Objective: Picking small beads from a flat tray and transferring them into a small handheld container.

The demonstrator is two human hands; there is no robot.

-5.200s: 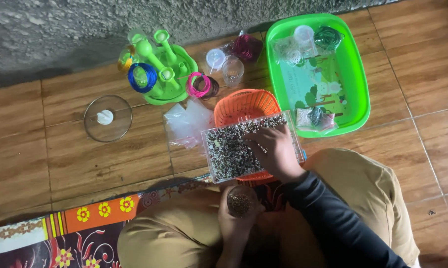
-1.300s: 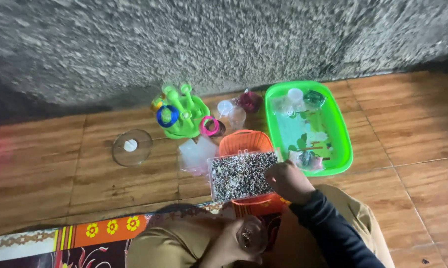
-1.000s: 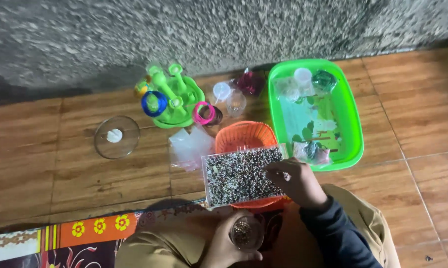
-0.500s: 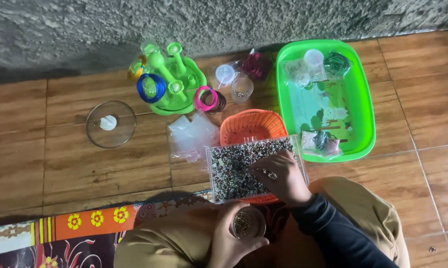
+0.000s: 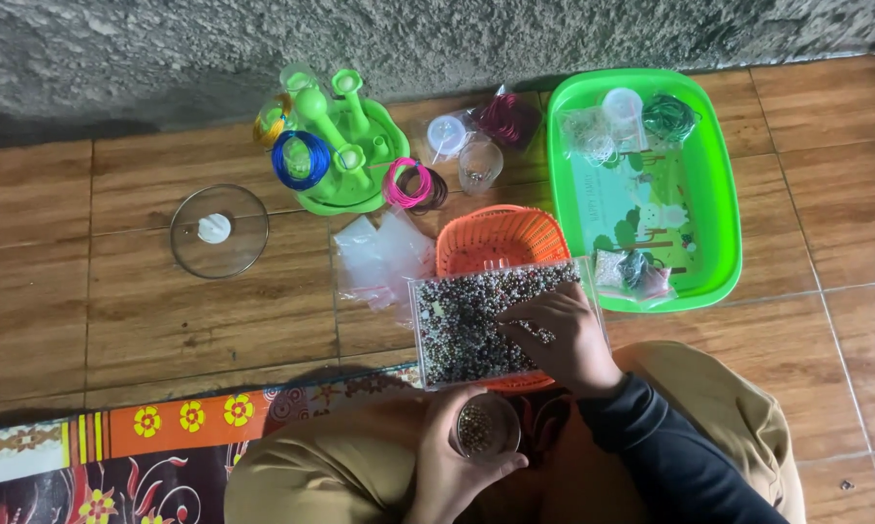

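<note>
A clear rectangular box [image 5: 467, 315] full of small mixed-colour beads rests on an orange basket [image 5: 496, 238] on the floor. My right hand [image 5: 559, 335] lies inside the box with its fingers curled down into the beads at the box's right side. My left hand [image 5: 452, 466] holds a small clear cup [image 5: 484, 427] partly filled with beads, just in front of the box, over my lap.
A green tray [image 5: 724, 204] with small bags and coils stands at the right. A green stand [image 5: 345, 146] bearing coloured wire coils, a glass lid [image 5: 219, 231], clear bags [image 5: 379, 257] and small cups [image 5: 478, 165] lie near the grey wall. A patterned mat [image 5: 117, 456] is at the lower left.
The view swung up to the wall and back down. My right hand moved from the box's right edge into the beads. The cup stayed in my left hand.
</note>
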